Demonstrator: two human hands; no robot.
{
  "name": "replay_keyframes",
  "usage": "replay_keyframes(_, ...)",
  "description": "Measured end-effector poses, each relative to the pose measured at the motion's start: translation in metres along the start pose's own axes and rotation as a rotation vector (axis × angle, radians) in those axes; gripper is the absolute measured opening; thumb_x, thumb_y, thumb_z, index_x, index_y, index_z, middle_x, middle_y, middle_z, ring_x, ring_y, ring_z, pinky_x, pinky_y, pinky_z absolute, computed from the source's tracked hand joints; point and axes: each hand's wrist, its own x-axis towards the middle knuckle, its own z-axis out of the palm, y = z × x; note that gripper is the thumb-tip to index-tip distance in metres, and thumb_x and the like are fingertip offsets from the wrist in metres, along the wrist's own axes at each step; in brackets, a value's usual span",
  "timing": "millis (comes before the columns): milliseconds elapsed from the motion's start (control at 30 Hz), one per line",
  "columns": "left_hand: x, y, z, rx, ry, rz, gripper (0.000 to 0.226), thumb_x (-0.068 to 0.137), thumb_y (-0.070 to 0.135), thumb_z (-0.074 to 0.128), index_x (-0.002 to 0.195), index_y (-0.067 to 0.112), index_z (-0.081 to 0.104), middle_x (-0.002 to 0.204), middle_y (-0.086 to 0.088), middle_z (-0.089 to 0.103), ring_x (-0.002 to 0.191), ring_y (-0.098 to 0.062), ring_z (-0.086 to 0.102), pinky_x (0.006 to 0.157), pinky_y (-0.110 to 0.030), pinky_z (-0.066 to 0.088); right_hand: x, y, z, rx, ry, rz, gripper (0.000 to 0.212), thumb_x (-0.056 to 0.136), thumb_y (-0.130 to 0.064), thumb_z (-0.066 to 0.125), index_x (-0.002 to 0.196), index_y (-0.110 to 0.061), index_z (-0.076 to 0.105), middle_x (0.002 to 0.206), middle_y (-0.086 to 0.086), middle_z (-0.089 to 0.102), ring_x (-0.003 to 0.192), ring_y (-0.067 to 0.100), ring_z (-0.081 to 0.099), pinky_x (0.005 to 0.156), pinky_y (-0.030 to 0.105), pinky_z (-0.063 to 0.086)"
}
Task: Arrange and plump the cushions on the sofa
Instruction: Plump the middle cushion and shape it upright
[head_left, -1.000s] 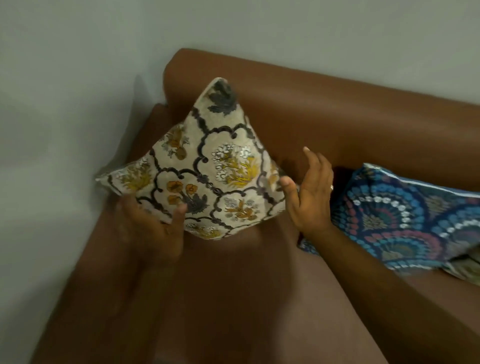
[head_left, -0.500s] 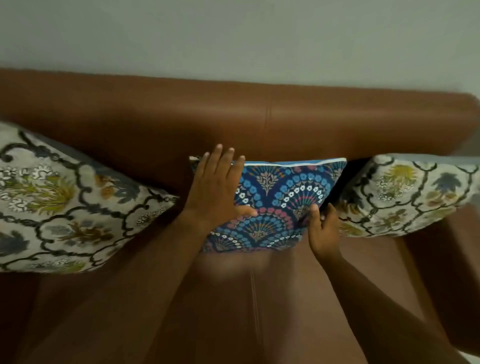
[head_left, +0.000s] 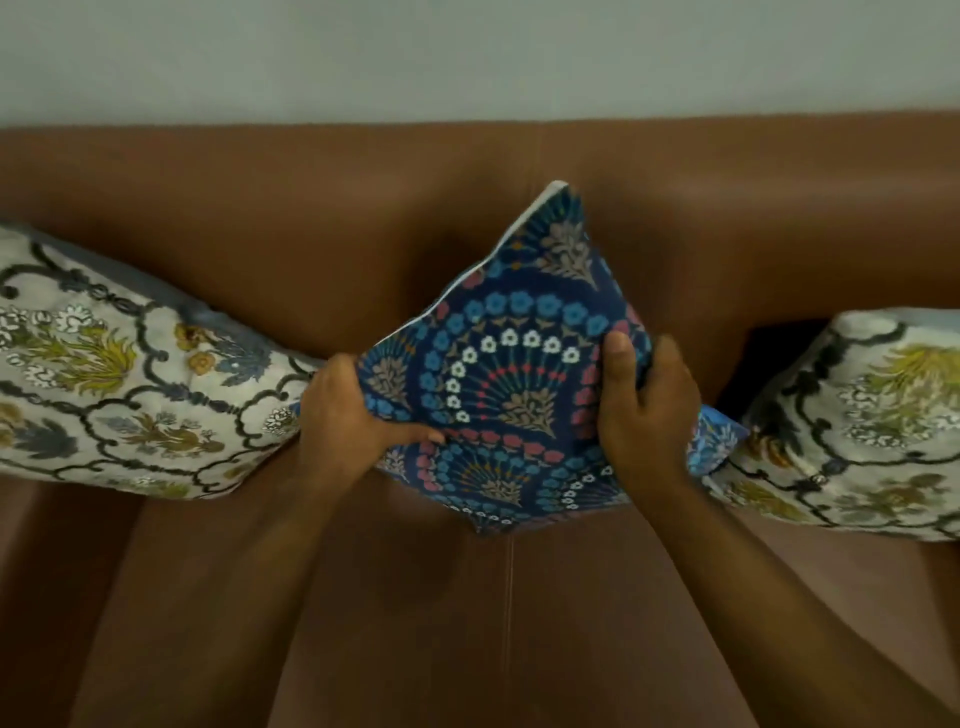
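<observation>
Blue fan-patterned square fabric cushion (head_left: 519, 374) sits mid-sofa, turned on its point: one corner up against the backrest, the opposite corner down on the seat seam. So the diagonal runs vertical, side corners point left and right. Left hand (head_left: 345, 415) is clamped on the left corner, right hand (head_left: 641, 410) closed over the right side. Both equally near, grip symmetric across the vertical diagonal. Squeezing inward looks like the plump step. Cream floral cushion (head_left: 119, 374) touches left; matching cream cushion (head_left: 857, 421) just beside right. Brown leather sofa (head_left: 260, 218) behind.
</observation>
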Motion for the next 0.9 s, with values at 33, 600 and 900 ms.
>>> replay_keyframes(33, 0.003, -0.005, 0.002, -0.024, -0.012, -0.006, 0.11, 0.028, 0.082, 0.087, 0.108, 0.01, 0.064, 0.108, 0.001, 0.068, 0.103, -0.019, 0.067, 0.077, -0.042, 0.058, 0.007, -0.005, 0.003, -0.031, -0.009, -0.039, 0.068, 0.093, -0.078, 0.028, 0.077, -0.015, 0.045, 0.068, 0.003, 0.052, 0.064, 0.026, 0.054, 0.059, 0.051, 0.045)
replay_keyframes(600, 0.011, -0.05, 0.005, -0.017, -0.182, -0.004, 0.109, 0.039, 0.089, 0.082, 0.118, 0.017, 0.058, 0.113, 0.004, 0.069, 0.105, -0.017, 0.069, 0.08, -0.047, 0.062, 0.001, 0.001, 0.026, -0.297, -0.074, -0.226, 0.082, 0.097, -0.073, 0.025, 0.127, -0.002, 0.054, 0.115, 0.019, 0.062, 0.107, 0.027, 0.049, 0.093, 0.043, 0.037)
replay_keyframes(900, -0.078, -0.016, 0.017, 0.136, 0.065, 0.02, 0.109, 0.065, 0.092, 0.055, 0.13, 0.005, 0.057, 0.126, -0.02, 0.064, 0.115, -0.039, 0.062, 0.093, -0.049, 0.051, -0.027, 0.006, -0.045, -0.31, -0.155, -0.035, 0.088, 0.094, -0.077, 0.027, 0.146, -0.008, 0.044, 0.139, 0.016, 0.053, 0.13, 0.03, 0.047, 0.107, 0.045, 0.039)
